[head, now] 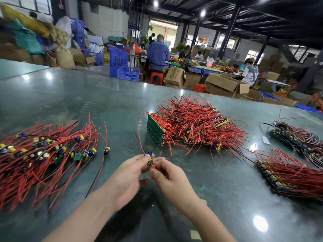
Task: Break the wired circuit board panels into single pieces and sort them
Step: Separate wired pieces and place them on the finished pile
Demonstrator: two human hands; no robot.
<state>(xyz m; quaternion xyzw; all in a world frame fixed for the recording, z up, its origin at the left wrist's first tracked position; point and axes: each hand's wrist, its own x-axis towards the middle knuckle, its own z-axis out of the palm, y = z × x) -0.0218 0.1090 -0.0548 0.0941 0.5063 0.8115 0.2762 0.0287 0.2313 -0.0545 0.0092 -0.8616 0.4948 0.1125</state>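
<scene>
Both my hands meet over the dark green table (87, 95), holding a small circuit board piece (150, 158) with a blue capacitor and red wires. My left hand (130, 175) pinches its upper end and my right hand (168, 177) pinches its lower end and a red wire. One red wire rises from the piece toward the stack. A stack of green board panels (155, 131) with a tangle of red wires (197, 123) stands just beyond my hands. Single pieces with red wires (43, 151) lie spread at the left.
More wired panels lie at the right (290, 177) and far right (300, 137). A white paper scrap (266, 139) lies between them. Beyond the table's far edge are blue crates (128, 73), cardboard boxes (225, 84) and several seated people at another bench.
</scene>
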